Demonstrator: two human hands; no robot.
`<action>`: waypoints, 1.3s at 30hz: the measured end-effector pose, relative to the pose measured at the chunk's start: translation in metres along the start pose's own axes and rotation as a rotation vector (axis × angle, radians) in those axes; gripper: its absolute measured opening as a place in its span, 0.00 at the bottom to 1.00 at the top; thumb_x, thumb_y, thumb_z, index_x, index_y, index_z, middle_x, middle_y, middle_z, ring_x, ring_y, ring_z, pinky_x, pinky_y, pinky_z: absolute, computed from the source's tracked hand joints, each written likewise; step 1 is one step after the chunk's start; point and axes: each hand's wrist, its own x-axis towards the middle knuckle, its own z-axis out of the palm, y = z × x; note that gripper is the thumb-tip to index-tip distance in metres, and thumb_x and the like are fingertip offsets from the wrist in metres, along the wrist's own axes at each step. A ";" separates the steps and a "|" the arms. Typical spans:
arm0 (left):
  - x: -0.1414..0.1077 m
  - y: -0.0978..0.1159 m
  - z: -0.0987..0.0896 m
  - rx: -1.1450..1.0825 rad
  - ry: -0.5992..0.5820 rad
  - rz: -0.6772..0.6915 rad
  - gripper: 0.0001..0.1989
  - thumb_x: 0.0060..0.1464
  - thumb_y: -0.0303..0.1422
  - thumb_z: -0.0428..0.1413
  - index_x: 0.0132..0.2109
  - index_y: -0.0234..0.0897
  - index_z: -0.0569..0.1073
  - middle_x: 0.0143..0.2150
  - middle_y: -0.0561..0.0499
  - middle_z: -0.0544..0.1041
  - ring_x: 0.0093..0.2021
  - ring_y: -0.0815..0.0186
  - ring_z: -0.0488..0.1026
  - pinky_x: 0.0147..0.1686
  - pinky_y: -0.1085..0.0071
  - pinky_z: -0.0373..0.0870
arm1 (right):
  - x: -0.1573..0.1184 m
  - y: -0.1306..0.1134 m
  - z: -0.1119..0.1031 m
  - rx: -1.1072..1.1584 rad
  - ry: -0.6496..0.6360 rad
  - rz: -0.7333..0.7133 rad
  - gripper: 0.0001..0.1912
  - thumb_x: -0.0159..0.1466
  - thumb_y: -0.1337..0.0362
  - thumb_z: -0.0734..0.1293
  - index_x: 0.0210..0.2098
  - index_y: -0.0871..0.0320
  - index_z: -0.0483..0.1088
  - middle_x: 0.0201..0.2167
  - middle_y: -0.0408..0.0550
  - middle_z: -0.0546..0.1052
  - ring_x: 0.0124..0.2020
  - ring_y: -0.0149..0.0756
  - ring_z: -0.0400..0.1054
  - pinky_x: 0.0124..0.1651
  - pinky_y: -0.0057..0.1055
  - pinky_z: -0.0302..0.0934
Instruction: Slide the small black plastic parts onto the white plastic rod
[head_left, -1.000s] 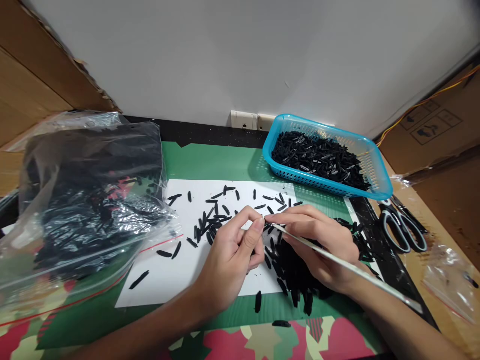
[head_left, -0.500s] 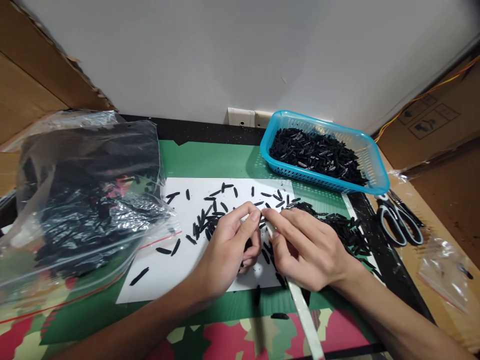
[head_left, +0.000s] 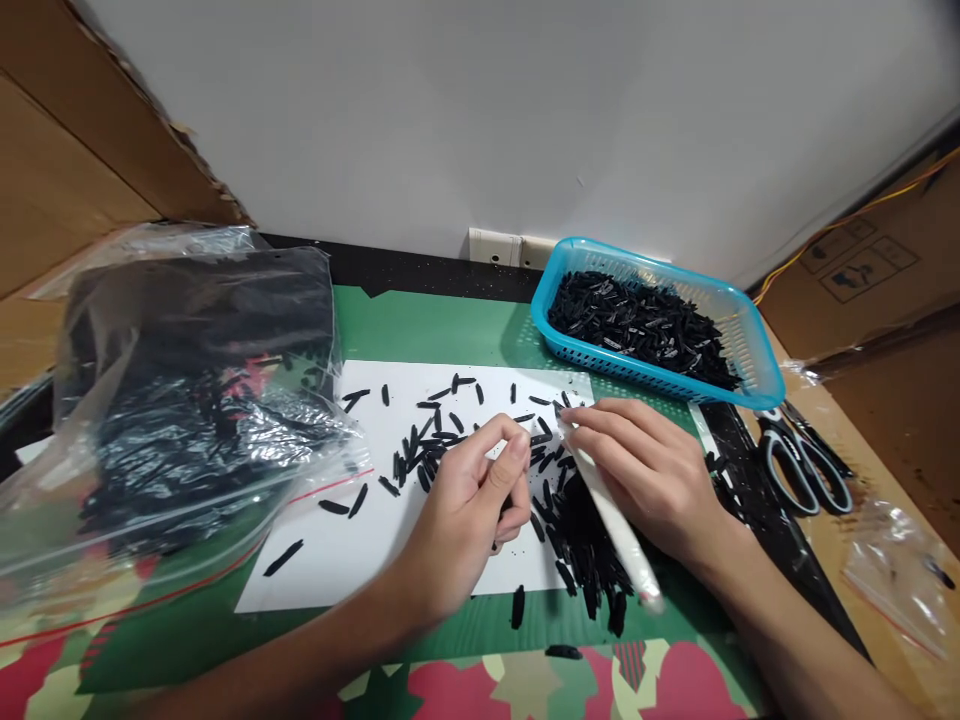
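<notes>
Over the sheet of white paper [head_left: 300, 580], my left hand [head_left: 480, 500] is closed, thumb pressed to the bent forefinger. What it pinches, if anything, is hidden. To its right, my right hand [head_left: 652, 470] grips a long white stick-like tool [head_left: 619, 530], whose thin tip points up and left; its exact kind is unclear. Small black elongated pieces [head_left: 409, 450] lie scattered on the paper. Beneath the white tool is a dense heap of the same black pieces [head_left: 589, 540], reaching over the paper's edge.
A blue plastic basket [head_left: 769, 375] full of black pieces stands at the back right. Scissors [head_left: 802, 465] and a small clear bag [head_left: 900, 570] lie to the right. A large zip bag [head_left: 202, 430] of black pieces fills the left side. Wall sockets [head_left: 495, 247] are behind.
My right hand has moved right, away from my left hand, and the white tool has swung with it over the heap. My left hand stays closed. The view has shifted slightly.
</notes>
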 end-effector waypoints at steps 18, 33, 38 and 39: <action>0.001 -0.002 0.000 0.033 -0.013 0.000 0.18 0.71 0.49 0.53 0.37 0.41 0.65 0.17 0.64 0.58 0.17 0.76 0.48 0.18 0.81 0.49 | 0.001 -0.014 0.004 0.474 -0.009 0.391 0.11 0.74 0.70 0.67 0.54 0.58 0.76 0.45 0.51 0.84 0.41 0.39 0.77 0.45 0.38 0.73; 0.002 -0.001 -0.003 0.018 -0.052 -0.058 0.23 0.71 0.53 0.50 0.35 0.39 0.67 0.18 0.61 0.58 0.18 0.75 0.49 0.17 0.78 0.45 | 0.004 -0.021 -0.002 0.624 0.075 0.433 0.07 0.72 0.71 0.69 0.45 0.56 0.79 0.38 0.48 0.84 0.37 0.38 0.77 0.42 0.37 0.71; 0.003 0.001 -0.002 -0.040 -0.045 -0.056 0.24 0.70 0.53 0.52 0.33 0.39 0.66 0.20 0.61 0.56 0.20 0.74 0.50 0.18 0.78 0.46 | 0.004 -0.026 0.002 0.607 0.086 0.468 0.07 0.71 0.70 0.70 0.47 0.56 0.78 0.36 0.48 0.82 0.35 0.37 0.75 0.38 0.36 0.70; 0.003 0.001 -0.001 -0.038 -0.055 -0.042 0.24 0.70 0.52 0.52 0.32 0.39 0.65 0.20 0.61 0.56 0.20 0.74 0.51 0.18 0.78 0.47 | 0.005 -0.027 0.003 0.601 0.095 0.462 0.07 0.71 0.70 0.70 0.47 0.56 0.78 0.36 0.48 0.82 0.34 0.37 0.75 0.38 0.36 0.70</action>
